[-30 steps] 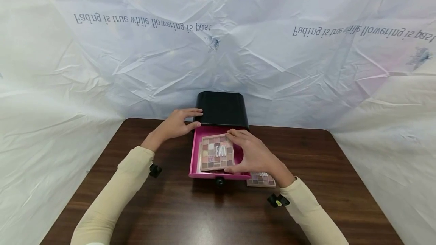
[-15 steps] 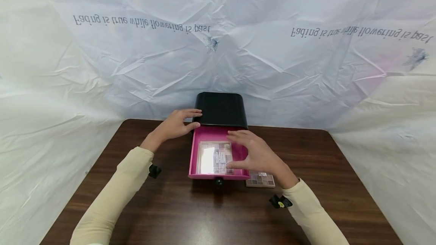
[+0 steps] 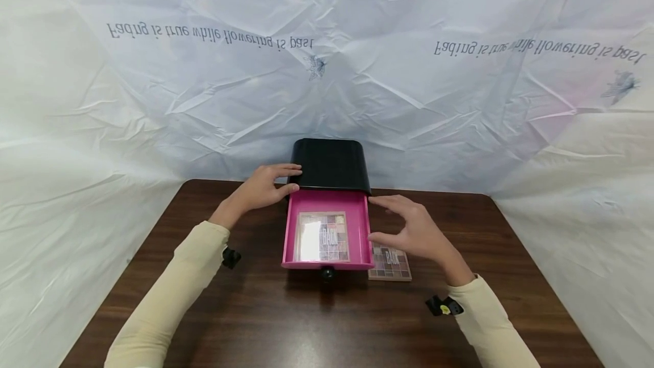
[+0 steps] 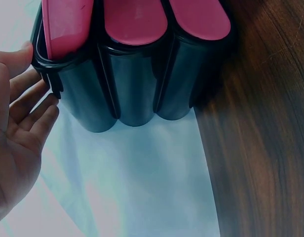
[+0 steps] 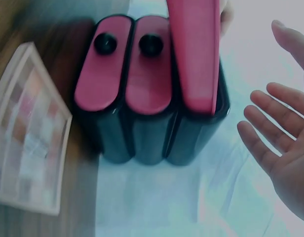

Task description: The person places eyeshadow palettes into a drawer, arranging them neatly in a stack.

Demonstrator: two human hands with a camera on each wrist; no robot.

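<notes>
A black three-tier drawer organizer (image 3: pixel 331 163) stands at the table's back edge, its top pink drawer (image 3: pixel 313 201) pulled out. Inside that drawer an eyeshadow palette (image 3: pixel 327 237) lies flat, glare across its left part. A second eyeshadow palette (image 3: pixel 390 266) is on the table just right of the organizer. My left hand (image 3: pixel 258 189) rests its fingers against the casing's upper left side; in the left wrist view, the thumb and fingers of this hand (image 4: pixel 19 143) are spread at its rim. Beside the drawer's right wall, my right hand (image 3: pixel 414 226) holds nothing, fingers extended.
Two lower pink drawers are pushed in, the black knobs (image 3: pixel 327 272) facing front. A white printed sheet (image 3: pixel 327 95) hangs right behind the brown wooden table (image 3: pixel 327 328) and along both sides.
A second ago my right hand held an eyeshadow palette in the drawer. It let go, the palette now lies flat, and the hand has moved right, out of the drawer. The left hand stayed put.
</notes>
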